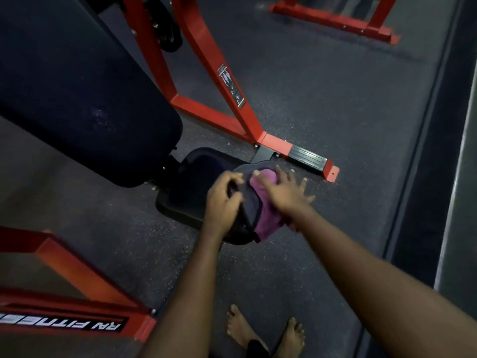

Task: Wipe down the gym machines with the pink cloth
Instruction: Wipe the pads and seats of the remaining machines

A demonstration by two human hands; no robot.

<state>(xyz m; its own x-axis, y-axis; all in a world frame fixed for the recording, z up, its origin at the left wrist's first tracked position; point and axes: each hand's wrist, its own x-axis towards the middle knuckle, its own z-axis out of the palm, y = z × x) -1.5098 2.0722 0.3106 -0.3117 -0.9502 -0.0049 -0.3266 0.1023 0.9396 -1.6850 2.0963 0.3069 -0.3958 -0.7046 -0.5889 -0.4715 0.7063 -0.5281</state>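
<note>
Centre frame: the left hand grips the rim of a dark rounded pad, probably steadying it, while the right hand, fingers spread flat, presses the pink cloth against its blurred surface.

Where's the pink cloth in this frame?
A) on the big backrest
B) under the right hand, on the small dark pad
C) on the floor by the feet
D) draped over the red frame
B: the pink cloth lies on the small dark pad, pressed down by the spread fingers of the right hand, while the left hand grips the pad's edge.
</note>
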